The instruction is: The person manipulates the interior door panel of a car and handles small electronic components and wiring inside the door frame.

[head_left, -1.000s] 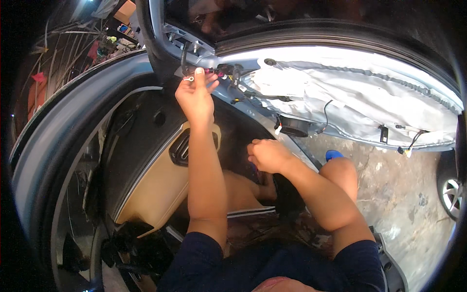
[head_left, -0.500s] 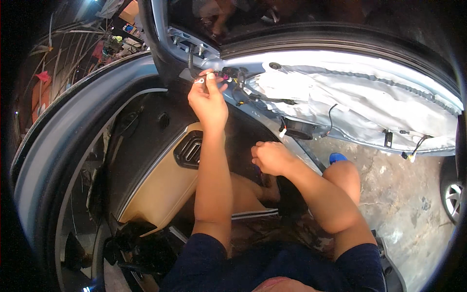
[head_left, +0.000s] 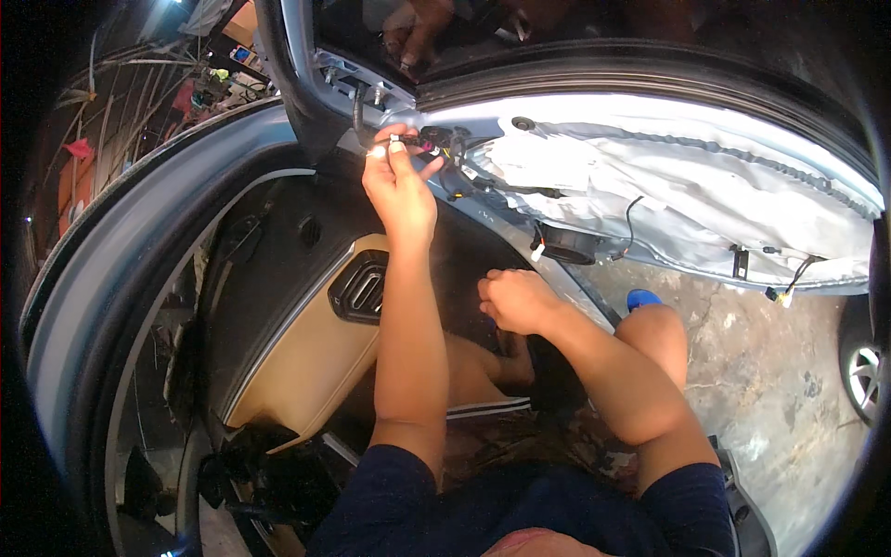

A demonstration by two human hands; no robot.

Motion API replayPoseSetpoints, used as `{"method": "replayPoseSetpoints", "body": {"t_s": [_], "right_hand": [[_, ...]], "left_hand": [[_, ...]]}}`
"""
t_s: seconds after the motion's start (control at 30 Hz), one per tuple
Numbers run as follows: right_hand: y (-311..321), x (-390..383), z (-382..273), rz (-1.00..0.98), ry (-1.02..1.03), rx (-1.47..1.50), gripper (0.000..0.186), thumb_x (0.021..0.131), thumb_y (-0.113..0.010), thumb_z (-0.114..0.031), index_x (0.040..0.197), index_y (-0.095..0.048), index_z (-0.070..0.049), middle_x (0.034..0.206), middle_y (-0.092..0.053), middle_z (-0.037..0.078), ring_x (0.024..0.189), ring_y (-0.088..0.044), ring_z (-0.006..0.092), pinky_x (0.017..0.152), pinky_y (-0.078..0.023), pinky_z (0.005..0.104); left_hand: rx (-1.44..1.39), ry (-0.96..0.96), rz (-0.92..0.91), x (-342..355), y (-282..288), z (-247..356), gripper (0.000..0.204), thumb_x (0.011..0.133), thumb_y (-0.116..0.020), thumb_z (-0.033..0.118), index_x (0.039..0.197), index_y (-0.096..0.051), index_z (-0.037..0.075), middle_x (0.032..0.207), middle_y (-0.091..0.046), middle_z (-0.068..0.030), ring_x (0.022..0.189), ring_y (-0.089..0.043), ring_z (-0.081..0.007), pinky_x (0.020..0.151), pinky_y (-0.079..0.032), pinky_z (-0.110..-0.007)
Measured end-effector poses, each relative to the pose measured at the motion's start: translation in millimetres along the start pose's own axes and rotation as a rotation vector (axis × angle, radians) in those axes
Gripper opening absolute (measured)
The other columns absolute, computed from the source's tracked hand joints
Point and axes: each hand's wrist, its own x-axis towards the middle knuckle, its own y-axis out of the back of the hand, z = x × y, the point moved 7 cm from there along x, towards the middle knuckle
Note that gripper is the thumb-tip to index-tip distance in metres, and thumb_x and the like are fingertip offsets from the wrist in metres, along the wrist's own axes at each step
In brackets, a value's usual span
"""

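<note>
My left hand (head_left: 401, 195) is raised to the hinge end of an open car door, its thumb and fingers pinching a small dark wiring connector (head_left: 406, 140). Just right of those fingertips sits a cluster of black plugs (head_left: 436, 139) with a purple part, and wires. Closer to me, my right hand (head_left: 522, 302) is curled into a fist above my lap. A bit of blue shows beneath it; what it grips, if anything, is hidden. White sheeting (head_left: 566, 162) covers the stripped inner face of the door.
A black round speaker (head_left: 568, 243) and loose wire ends (head_left: 794, 278) hang along the door. To the left are the tan and black dash panel (head_left: 316, 357) with an air vent (head_left: 362, 288). Concrete floor (head_left: 742, 371) and a car wheel (head_left: 865, 381) lie right.
The left fingers have shifted slightly and turned around the connector, showing more of its dark body. My right hand has stayed in place.
</note>
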Motion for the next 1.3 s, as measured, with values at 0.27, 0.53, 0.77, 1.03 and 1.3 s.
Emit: {"method": "replayPoseSetpoints", "body": {"t_s": [0.27, 0.53, 0.77, 1.03, 1.3], "right_hand": [[-5.6, 0.3, -1.2, -0.03, 0.004, -0.016, 0.021, 0.09, -0.066, -0.02, 0.098, -0.069, -0.001, 0.104, -0.069, 0.019, 0.099, -0.069, 0.0383, 0.088, -0.056, 0.0486], [-11.0, 2.9, 2.1, -0.036, -0.002, -0.031, 0.021, 0.088, -0.068, -0.02, 0.096, -0.07, -0.001, 0.104, -0.07, 0.019, 0.098, -0.069, 0.0381, 0.087, -0.057, 0.0481], [-11.3, 0.9, 4.9, -0.017, 0.009, -0.023, 0.021, 0.088, -0.068, -0.02, 0.094, -0.07, -0.001, 0.103, -0.069, 0.019, 0.097, -0.069, 0.0386, 0.086, -0.057, 0.0484], [-4.2, -1.4, 5.4, 0.01, -0.005, -0.005, 0.019, 0.088, -0.067, -0.019, 0.093, -0.069, -0.001, 0.101, -0.069, 0.019, 0.096, -0.069, 0.0389, 0.085, -0.057, 0.0485], [4.4, -6.4, 7.9, 0.008, -0.006, -0.014, 0.02, 0.087, -0.068, -0.019, 0.095, -0.069, -0.001, 0.102, -0.069, 0.019, 0.097, -0.069, 0.0382, 0.085, -0.057, 0.0482]], "left_hand": [[-0.016, 0.028, 0.038, 1.8, 0.4, -7.1, 0.028, 0.107, -0.044, 0.015, 0.13, -0.059, 0.006, 0.112, -0.063, -0.0054, 0.092, -0.059, -0.0113, 0.072, -0.058, -0.031], [0.088, -0.112, 0.121, 1.9, -4.4, -8.3, 0.029, 0.107, -0.042, 0.013, 0.131, -0.057, 0.005, 0.11, -0.064, -0.0062, 0.089, -0.062, -0.0111, 0.071, -0.057, -0.028], [-0.003, -0.065, 0.106, 0.3, -9.3, -10.5, 0.027, 0.106, -0.042, 0.011, 0.123, -0.061, 0.001, 0.108, -0.062, -0.0081, 0.086, -0.062, -0.0119, 0.067, -0.06, -0.028], [-0.103, -0.027, 0.205, -6.1, -2.9, -7.0, 0.019, 0.102, -0.051, 0.007, 0.116, -0.063, 0.001, 0.109, -0.063, -0.0081, 0.087, -0.062, -0.0131, 0.066, -0.063, -0.031], [-0.187, -0.012, 0.277, -3.5, -0.5, -10.2, 0.017, 0.096, -0.069, 0.015, 0.104, -0.062, 0.003, 0.101, -0.068, -0.0083, 0.08, -0.063, -0.0151, 0.061, -0.063, -0.036]]}}
